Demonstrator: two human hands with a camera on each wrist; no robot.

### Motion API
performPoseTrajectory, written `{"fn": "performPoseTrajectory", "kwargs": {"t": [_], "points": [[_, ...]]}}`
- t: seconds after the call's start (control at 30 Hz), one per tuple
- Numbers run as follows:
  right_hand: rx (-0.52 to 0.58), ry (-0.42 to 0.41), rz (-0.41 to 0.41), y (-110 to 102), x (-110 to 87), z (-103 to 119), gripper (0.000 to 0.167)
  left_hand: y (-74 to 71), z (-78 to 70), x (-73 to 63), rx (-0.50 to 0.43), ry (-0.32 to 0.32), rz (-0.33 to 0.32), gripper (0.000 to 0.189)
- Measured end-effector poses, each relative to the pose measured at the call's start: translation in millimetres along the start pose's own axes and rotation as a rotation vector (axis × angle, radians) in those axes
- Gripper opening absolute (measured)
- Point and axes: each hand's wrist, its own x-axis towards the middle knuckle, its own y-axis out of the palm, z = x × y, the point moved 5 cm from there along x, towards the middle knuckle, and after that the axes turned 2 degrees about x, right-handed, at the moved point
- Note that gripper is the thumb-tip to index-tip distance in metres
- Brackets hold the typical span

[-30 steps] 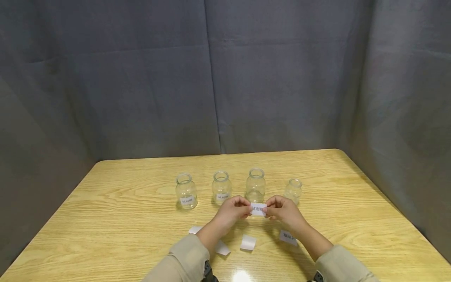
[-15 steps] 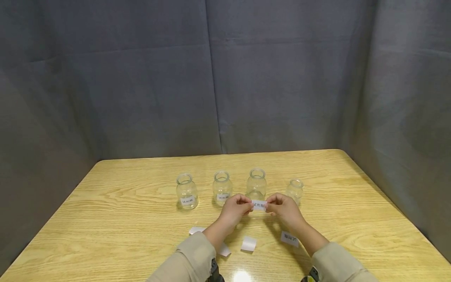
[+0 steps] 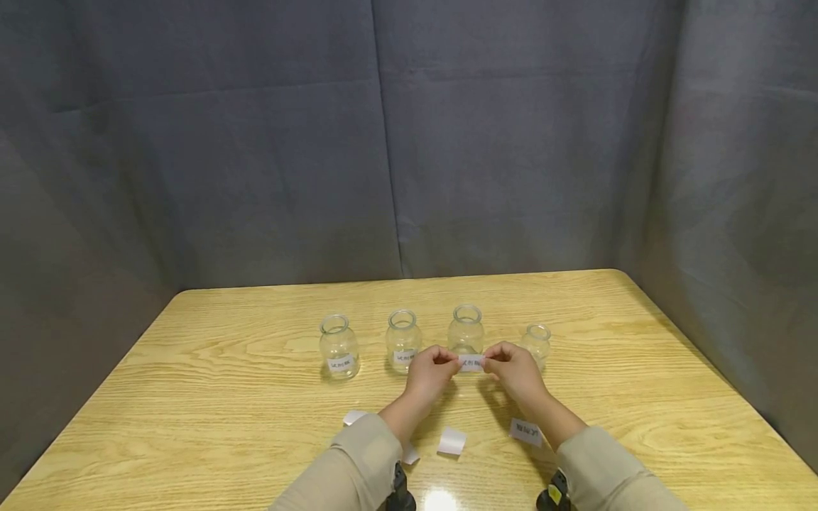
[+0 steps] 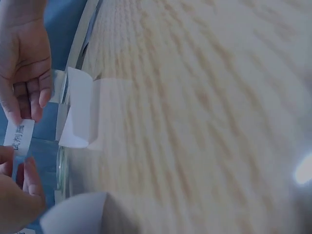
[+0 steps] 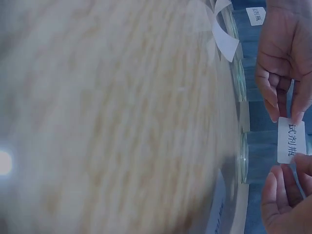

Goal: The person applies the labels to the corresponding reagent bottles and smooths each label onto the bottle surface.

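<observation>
- Label (image 3: 471,363) was held up just in front of the third jar (image 3: 466,332) — touching it or not, I couldn't tell.
- Left hand (image 3: 429,373) pinched one end, fingertips closed on it.
- Right hand (image 3: 519,373) pinched the other end likewise.
- First jar (image 3: 336,345) and second jar (image 3: 402,337), both labelled, stood leftward; small jar (image 3: 537,344) stood rightward.
- Paper (image 3: 451,441) lay on the table (image 3: 211,390).

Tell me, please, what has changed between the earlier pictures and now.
The left hand and right hand moved the printed label forward, toward the third jar from the left. Both still pinch it; nothing was let go. The other jars and loose paper pieces stayed.
</observation>
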Motion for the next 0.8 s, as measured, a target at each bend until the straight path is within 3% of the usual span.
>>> {"fn": "performPoseTrajectory", "kwargs": {"t": [0.23,0.63,0.8], "points": [[-0.018,-0.013,-0.038,1,6.5,-1,0.009,2.4,-1.0,3.4,0.162,0.009,-0.104,0.006],[-0.055,-0.006,-0.071,1,11.5,2,0.01,3.6,-2.1,8.0,0.147,0.04,-0.114,0.006],[-0.04,-0.069,-0.08,-2,11.5,4,0.009,4.0,-2.0,9.2,0.156,0.071,-0.13,0.007]]}}
